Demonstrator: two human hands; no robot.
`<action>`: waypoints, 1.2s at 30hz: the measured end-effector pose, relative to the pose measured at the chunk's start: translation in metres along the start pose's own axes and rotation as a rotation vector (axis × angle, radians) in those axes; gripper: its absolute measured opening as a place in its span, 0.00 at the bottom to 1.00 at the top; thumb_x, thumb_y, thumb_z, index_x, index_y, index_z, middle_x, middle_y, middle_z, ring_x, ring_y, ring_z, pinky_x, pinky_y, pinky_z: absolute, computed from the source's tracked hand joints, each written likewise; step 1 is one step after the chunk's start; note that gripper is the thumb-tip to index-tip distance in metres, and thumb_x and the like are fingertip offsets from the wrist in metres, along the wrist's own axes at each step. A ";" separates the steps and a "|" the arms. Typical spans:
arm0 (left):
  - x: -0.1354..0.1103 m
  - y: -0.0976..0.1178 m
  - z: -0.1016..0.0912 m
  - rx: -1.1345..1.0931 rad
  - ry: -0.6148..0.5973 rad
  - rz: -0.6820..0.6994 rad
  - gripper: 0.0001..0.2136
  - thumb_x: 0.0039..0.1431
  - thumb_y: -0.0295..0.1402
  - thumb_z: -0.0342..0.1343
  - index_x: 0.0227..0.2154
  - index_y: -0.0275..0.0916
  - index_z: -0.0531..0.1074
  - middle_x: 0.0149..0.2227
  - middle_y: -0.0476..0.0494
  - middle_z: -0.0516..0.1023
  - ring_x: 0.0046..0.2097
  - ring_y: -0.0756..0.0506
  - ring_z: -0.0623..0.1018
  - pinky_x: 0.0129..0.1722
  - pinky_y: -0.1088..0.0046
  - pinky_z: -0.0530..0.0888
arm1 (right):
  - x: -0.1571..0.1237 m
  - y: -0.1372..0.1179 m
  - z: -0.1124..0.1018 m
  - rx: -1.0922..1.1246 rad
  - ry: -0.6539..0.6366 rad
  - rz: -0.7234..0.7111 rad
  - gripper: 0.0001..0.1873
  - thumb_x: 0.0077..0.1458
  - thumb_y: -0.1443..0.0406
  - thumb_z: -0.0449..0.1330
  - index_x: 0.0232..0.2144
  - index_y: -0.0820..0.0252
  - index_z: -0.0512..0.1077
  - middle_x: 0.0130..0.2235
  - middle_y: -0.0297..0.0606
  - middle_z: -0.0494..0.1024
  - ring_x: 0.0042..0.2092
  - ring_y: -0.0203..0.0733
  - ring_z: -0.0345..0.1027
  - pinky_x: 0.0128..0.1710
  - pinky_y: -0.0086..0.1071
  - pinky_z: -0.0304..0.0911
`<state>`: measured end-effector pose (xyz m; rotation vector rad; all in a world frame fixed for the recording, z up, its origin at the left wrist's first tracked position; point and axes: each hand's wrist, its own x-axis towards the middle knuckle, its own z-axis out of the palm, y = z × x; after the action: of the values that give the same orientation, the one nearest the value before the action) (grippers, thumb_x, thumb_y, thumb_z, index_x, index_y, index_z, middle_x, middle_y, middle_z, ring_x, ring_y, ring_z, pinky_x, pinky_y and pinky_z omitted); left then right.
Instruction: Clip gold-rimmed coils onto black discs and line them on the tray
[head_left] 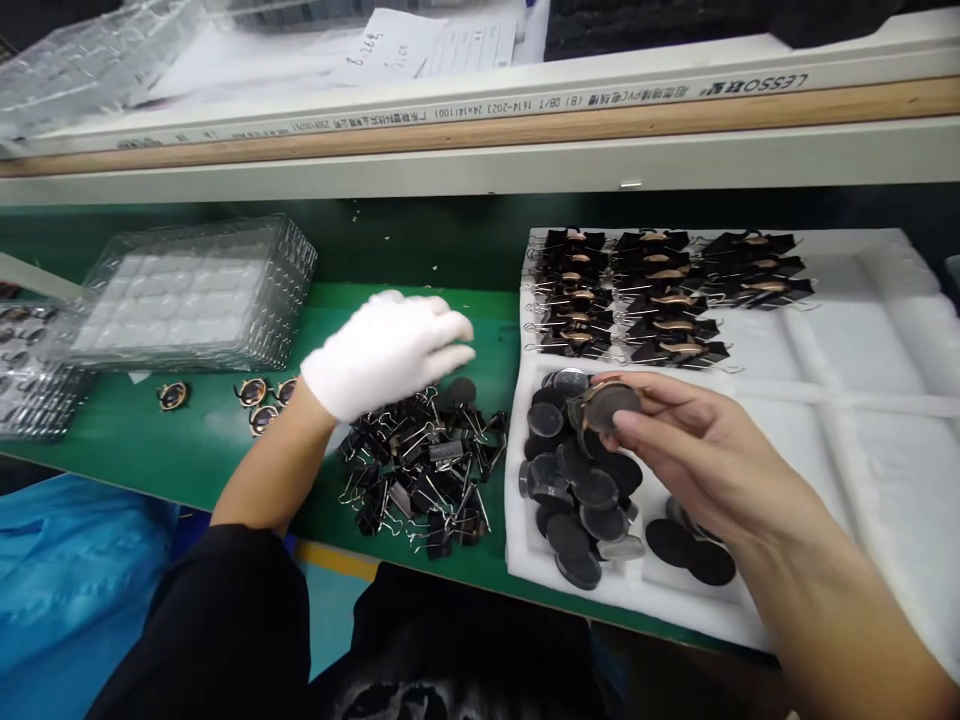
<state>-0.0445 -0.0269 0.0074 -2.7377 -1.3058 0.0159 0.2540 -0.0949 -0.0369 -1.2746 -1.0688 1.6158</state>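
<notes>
My left hand [386,350], in a white glove, hovers over the back of a pile of black binder clips [427,470]. Its fingers are stretched out and apart, with nothing visible in them. A dark disc [459,392] lies just below its fingertips. My bare right hand [697,440] pinches a round gold-rimmed piece [606,408] with a dark, flat disc face, thumb in front and fingers behind. Under it, a heap of dark round discs [574,490] fills a compartment of the white foam tray [817,460]. More dark discs [690,550] lie below my right wrist.
Binder clips clamped on gold-rimmed pieces [667,300] stand in rows at the tray's back. Several loose gold-rimmed pieces [251,391] lie left on the green table [210,455]. Stacked clear plastic trays [187,290] stand behind them. A shelf edge [480,160] crosses above the table.
</notes>
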 end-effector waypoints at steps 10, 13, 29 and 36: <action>0.012 0.006 0.024 0.128 -0.274 0.021 0.12 0.66 0.37 0.55 0.48 0.41 0.77 0.50 0.35 0.77 0.50 0.33 0.76 0.45 0.56 0.68 | 0.010 -0.001 -0.001 0.222 -0.020 0.146 0.14 0.46 0.56 0.78 0.33 0.54 0.82 0.37 0.37 0.79 0.37 0.38 0.70 0.35 0.28 0.71; 0.008 0.000 0.021 0.157 -0.300 -0.122 0.16 0.60 0.40 0.60 0.49 0.39 0.76 0.50 0.32 0.76 0.51 0.30 0.75 0.46 0.52 0.69 | 0.010 -0.001 -0.001 0.203 -0.036 0.133 0.15 0.46 0.56 0.77 0.34 0.55 0.82 0.37 0.38 0.79 0.37 0.39 0.70 0.35 0.30 0.70; -0.001 -0.050 0.025 -0.192 -0.388 -0.193 0.14 0.61 0.37 0.52 0.45 0.47 0.80 0.43 0.43 0.79 0.38 0.43 0.78 0.36 0.69 0.71 | 0.010 -0.001 0.003 0.173 -0.035 0.113 0.18 0.45 0.54 0.77 0.35 0.55 0.81 0.38 0.39 0.80 0.38 0.41 0.72 0.35 0.33 0.69; 0.006 -0.053 0.028 -0.168 -0.448 -0.197 0.12 0.61 0.41 0.52 0.40 0.51 0.80 0.36 0.48 0.83 0.34 0.44 0.77 0.32 0.71 0.66 | 0.011 0.003 -0.001 0.134 -0.043 0.107 0.15 0.49 0.55 0.75 0.36 0.54 0.81 0.41 0.39 0.79 0.39 0.41 0.71 0.36 0.33 0.71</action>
<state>-0.0839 0.0134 -0.0146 -2.8310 -1.7540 0.5569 0.2529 -0.0856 -0.0428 -1.2307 -0.9152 1.7711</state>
